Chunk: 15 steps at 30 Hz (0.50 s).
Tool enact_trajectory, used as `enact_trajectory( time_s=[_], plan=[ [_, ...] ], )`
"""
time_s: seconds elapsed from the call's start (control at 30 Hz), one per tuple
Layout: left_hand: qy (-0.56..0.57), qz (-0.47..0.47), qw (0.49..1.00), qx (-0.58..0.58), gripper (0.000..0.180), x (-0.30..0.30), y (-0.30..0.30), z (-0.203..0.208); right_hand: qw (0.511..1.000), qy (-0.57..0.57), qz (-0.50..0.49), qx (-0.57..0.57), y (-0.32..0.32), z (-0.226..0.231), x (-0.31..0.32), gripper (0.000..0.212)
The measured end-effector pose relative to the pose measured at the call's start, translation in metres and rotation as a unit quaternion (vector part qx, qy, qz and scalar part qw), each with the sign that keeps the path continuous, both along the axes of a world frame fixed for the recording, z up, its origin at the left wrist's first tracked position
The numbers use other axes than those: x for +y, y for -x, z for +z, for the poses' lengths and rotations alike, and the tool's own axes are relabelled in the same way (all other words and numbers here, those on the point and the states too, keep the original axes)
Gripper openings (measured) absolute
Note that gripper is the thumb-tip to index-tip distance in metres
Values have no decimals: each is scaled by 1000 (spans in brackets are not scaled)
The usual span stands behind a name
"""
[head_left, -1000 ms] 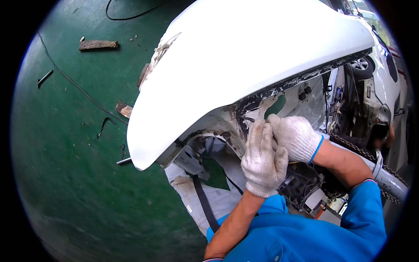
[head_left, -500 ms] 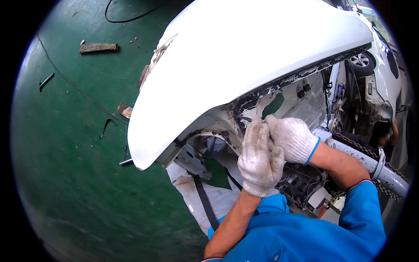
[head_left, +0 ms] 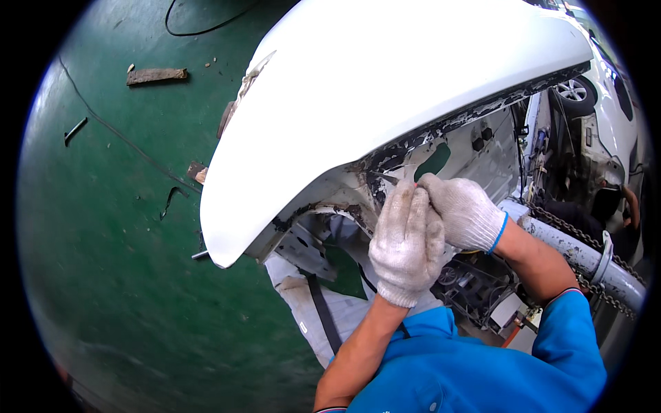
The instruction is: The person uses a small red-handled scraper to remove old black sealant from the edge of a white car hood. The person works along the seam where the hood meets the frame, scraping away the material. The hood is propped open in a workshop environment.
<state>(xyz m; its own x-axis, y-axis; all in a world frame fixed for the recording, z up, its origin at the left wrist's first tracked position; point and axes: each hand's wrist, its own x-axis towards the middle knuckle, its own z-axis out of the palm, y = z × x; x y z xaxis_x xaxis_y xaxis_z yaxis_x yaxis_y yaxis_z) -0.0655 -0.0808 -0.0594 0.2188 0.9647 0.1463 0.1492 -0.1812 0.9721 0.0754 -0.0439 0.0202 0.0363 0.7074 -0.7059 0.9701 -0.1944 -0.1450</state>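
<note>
A white car body panel is in front of me, its inner edge dark with flaking sealant. Both my hands wear off-white knitted gloves and meet at this edge, below an oval hole in the inner metal. My left hand has its fingers fairly straight and pressed together around a slim tool. The tool's thin dark tip shows past the fingertips, against the flaking seam. My right hand is closed beside it, knuckles bent, on the rest of the tool. Gloves hide the handle, so its exact kind is unclear.
Below the panel is a curved wheel-arch opening. A thick grey pipe with a chain runs at right. Beyond it are another white car and part of a person. Wood pieces and a cable lie on the green floor.
My left hand has shifted slightly left and up, its thumb drawn in closer. My right hand has risen a little, and more of the tool's tip shows at the seam.
</note>
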Motion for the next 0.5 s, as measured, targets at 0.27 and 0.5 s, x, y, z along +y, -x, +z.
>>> enact_trajectory(
  time_s=[0.27, 0.5],
  plan=[
    [25, 15, 1000, -1, 35, 4, 2, -1, 998, 56, 12, -18, 7, -1, 7, 29],
    [32, 3, 999, 5, 34, -4, 5, 2, 997, 58, 34, -41, 5, -6, 3, 30]
  ],
)
